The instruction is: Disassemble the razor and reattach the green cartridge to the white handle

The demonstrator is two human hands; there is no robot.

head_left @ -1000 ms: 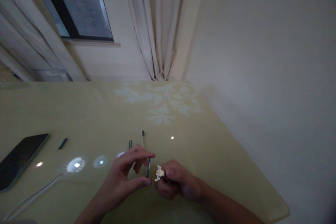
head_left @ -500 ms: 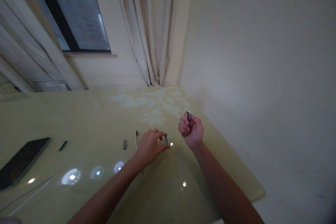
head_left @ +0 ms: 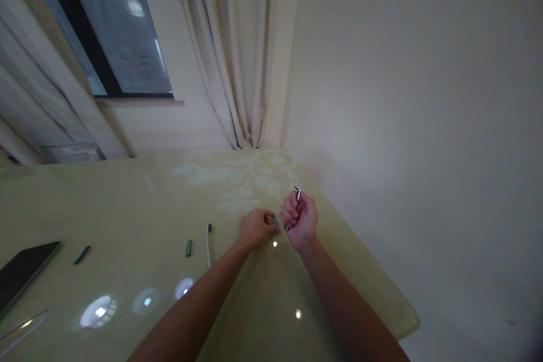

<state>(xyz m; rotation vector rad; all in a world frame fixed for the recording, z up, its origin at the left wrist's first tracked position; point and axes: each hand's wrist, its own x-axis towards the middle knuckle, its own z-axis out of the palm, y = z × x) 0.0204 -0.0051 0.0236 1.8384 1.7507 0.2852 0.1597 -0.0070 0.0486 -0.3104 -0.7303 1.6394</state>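
Observation:
My left hand (head_left: 258, 228) pinches a small dark razor cartridge (head_left: 275, 220) by its ends, between thumb and fingers, just above or on the table; I cannot tell if it touches. Close on its right, my right hand (head_left: 300, 219) is wrapped round a slim metallic razor handle (head_left: 298, 194), whose narrow head pokes up above the fist; the fingers hide most of it. Left of my hands lies another razor cartridge (head_left: 189, 248) with a greenish strip. Between it and my left hand is a white toothbrush (head_left: 208, 243) with dark bristles, its lower end behind my forearm.
A glossy pale table (head_left: 139, 209) reflects several lights. At its left lie a dark tablet (head_left: 25, 271), a small dark piece (head_left: 82, 254) and a thin pale cable (head_left: 27, 325). The wall (head_left: 403, 124) runs along the right edge; curtains (head_left: 229, 56) hang behind.
My left hand has moved right with the cartridge, nearer my right hand. The right fist has turned slightly, with the handle's head more upright. The view has shifted a little.

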